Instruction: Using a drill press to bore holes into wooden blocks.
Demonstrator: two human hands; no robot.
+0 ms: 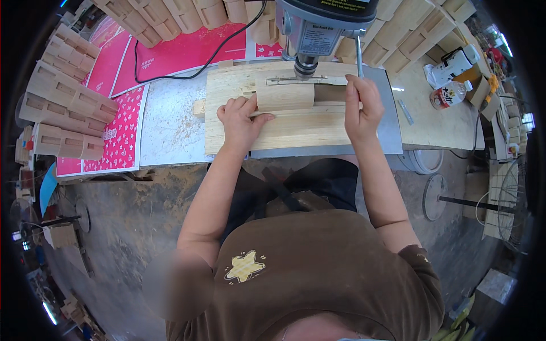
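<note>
A person works at a small bench drill (pixel 324 28) with both hands on the job.
The wooden block (pixel 284 98) lies on a pale board (pixel 301 134) on the tabletop (pixel 173 122), just in front of and below the drill's chuck (pixel 305 67). The left hand (pixel 240 120) sits at the block's left end, fingers bent, thumb stretched along its front edge; whether it grips firmly cannot be told. The right hand (pixel 364 111) is closed around the lower end of the drill's lever (pixel 359 57). Rows of recessed wooden pieces (pixel 71 142) stand to the left, near a pink patterned sheet (pixel 123 128); a bottle (pixel 449 95) lies tilted at right.
</note>
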